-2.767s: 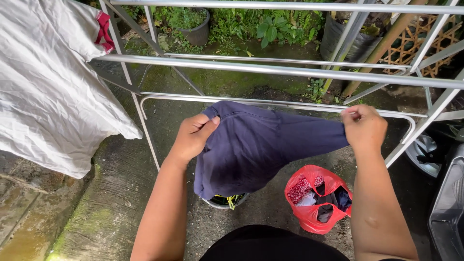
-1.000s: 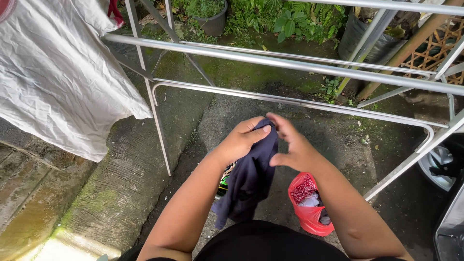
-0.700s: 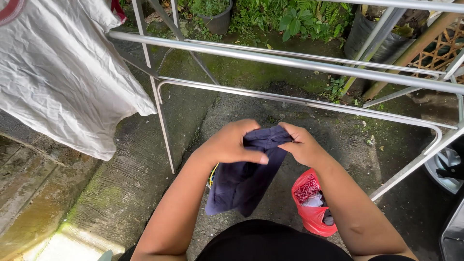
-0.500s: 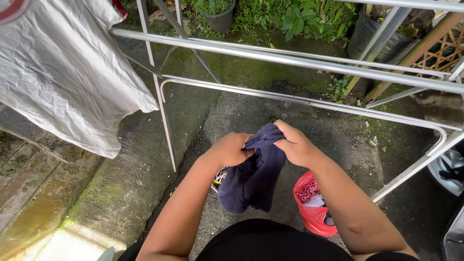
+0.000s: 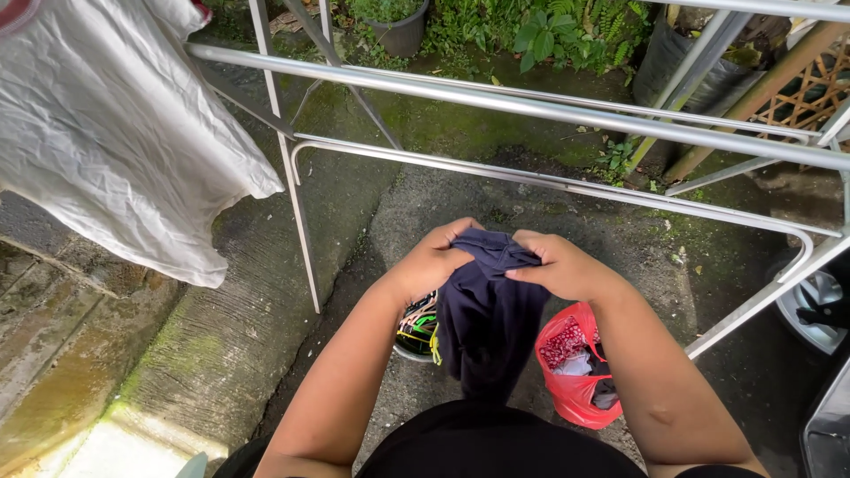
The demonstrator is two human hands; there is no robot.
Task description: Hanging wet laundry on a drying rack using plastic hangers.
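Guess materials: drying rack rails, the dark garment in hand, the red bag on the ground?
Rack rails: metal tube, likely aluminium or steel; silver, with bright lengthwise glints.
Navy garment: soft matte fabric, probably cotton knit; it bunches and drapes limp where the left hand and right hand pinch it.
Red bag: thin plastic film; glossy, crinkled, slumped open.

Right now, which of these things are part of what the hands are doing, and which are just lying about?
In use:
- left hand and right hand, both gripping the dark blue garment
- metal drying rack
- basket of clothes

Lying about:
- red plastic bag
- white shirt, already hung
- potted plant
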